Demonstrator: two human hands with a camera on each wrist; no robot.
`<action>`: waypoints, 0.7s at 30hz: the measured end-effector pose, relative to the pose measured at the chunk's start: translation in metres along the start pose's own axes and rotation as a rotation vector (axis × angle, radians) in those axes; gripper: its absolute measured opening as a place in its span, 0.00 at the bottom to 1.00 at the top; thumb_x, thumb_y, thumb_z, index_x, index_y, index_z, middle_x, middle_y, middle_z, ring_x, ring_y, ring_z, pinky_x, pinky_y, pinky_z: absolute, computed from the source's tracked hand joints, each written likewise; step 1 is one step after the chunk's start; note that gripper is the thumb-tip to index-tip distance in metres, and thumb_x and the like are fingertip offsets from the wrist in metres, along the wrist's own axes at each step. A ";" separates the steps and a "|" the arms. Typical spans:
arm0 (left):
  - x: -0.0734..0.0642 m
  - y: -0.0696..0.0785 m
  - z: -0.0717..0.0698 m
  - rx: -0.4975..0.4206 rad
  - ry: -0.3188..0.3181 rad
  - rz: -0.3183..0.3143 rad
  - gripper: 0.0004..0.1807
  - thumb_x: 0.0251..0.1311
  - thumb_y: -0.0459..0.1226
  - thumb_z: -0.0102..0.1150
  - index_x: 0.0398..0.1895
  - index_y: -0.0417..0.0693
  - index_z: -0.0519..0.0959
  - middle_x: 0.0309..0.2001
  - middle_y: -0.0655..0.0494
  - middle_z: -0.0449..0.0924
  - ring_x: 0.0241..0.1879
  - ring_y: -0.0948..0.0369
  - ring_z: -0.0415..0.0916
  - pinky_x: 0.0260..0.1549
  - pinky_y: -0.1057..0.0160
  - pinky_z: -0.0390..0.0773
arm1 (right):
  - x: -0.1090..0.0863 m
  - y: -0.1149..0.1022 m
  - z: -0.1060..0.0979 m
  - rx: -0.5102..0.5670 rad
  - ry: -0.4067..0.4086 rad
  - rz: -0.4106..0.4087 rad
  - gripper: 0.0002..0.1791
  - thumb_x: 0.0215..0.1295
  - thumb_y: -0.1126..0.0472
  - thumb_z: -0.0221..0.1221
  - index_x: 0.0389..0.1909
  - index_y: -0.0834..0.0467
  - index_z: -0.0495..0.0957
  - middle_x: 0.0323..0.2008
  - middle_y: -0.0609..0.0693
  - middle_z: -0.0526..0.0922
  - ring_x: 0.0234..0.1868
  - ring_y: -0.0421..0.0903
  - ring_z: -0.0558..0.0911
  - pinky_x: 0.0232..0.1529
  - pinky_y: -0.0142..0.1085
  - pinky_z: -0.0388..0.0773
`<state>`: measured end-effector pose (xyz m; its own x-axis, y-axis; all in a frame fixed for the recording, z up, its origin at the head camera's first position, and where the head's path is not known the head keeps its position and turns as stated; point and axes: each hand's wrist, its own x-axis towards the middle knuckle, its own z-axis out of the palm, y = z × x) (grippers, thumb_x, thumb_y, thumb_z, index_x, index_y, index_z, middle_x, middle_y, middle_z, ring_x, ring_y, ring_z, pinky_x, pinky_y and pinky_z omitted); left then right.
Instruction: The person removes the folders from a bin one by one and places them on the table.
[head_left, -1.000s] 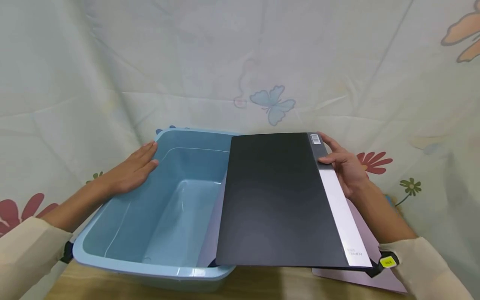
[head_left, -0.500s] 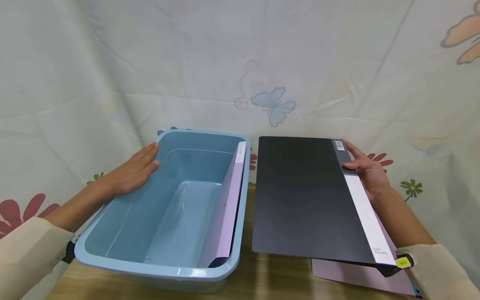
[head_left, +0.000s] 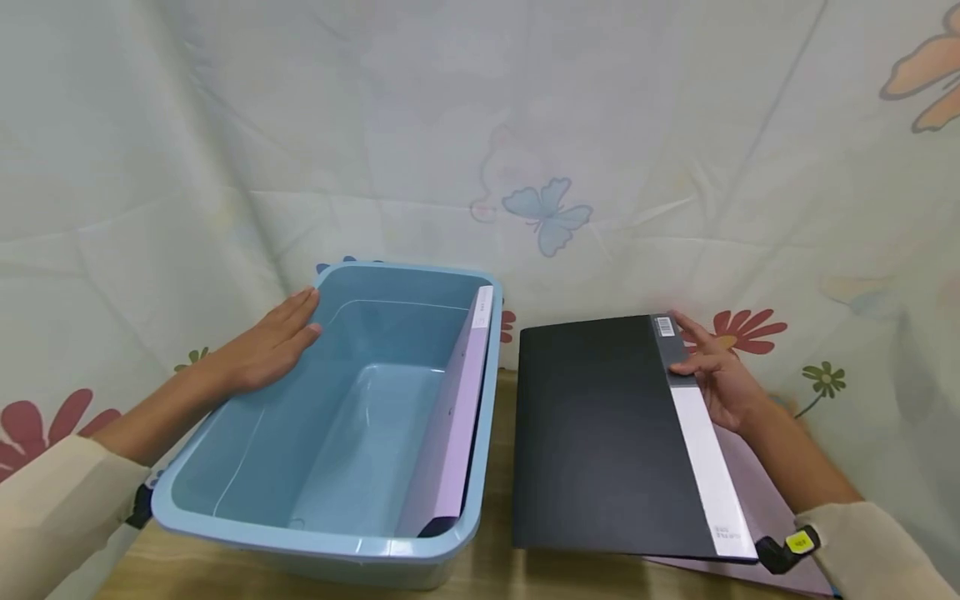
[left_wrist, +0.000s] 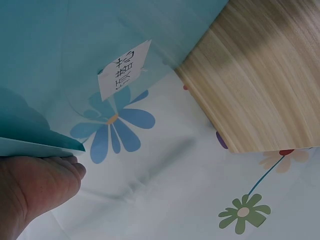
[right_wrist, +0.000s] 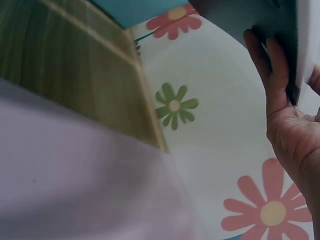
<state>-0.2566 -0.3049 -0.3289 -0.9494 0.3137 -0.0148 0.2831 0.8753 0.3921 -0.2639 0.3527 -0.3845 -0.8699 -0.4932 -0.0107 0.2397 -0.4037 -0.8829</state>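
Note:
My right hand grips a black clip folder by its spine, thumb on top. In the right wrist view, fingers of that hand reach under the folder. The folder is held tilted to the right of a light blue plastic basin. Flat on the basin's left rim rests my left hand, fingers straight; the left wrist view shows this hand against the rim. Inside the basin, a lilac folder stands on edge along the right wall.
Under the black folder, a lilac sheet or folder lies on the wooden table, partly covered. A white label with handwriting is on the basin's outer side. A flower-printed cloth hangs behind.
My right hand has carried the black folder rightward off the basin, uncovering the lilac folder inside, and has then lowered it toward the table. My left hand has stayed on the rim.

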 end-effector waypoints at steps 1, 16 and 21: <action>0.000 0.000 0.000 -0.001 0.000 -0.001 0.42 0.93 0.53 0.31 0.93 0.38 0.33 0.93 0.33 0.28 0.92 0.30 0.26 0.84 0.17 0.36 | 0.000 0.003 -0.001 -0.025 0.016 0.003 0.54 0.85 0.77 0.41 0.93 0.29 0.32 0.63 0.46 0.87 0.57 0.50 0.95 0.52 0.45 0.95; -0.001 0.003 0.000 -0.011 0.003 0.006 0.43 0.93 0.52 0.32 0.93 0.38 0.34 0.93 0.32 0.29 0.92 0.30 0.27 0.84 0.17 0.36 | -0.004 0.040 -0.027 -0.332 0.221 0.129 0.58 0.86 0.72 0.51 0.92 0.27 0.26 0.89 0.70 0.38 0.56 0.42 0.94 0.54 0.43 0.94; -0.001 0.003 0.000 -0.006 0.003 0.005 0.42 0.93 0.53 0.32 0.93 0.38 0.33 0.94 0.33 0.29 0.92 0.30 0.27 0.84 0.17 0.36 | -0.007 0.050 -0.040 -0.401 0.255 0.174 0.58 0.86 0.69 0.53 0.92 0.30 0.24 0.86 0.69 0.54 0.55 0.43 0.95 0.55 0.43 0.94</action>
<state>-0.2552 -0.3025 -0.3280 -0.9485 0.3166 -0.0100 0.2868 0.8717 0.3973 -0.2632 0.3670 -0.4475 -0.9212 -0.3029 -0.2441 0.2498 0.0204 -0.9681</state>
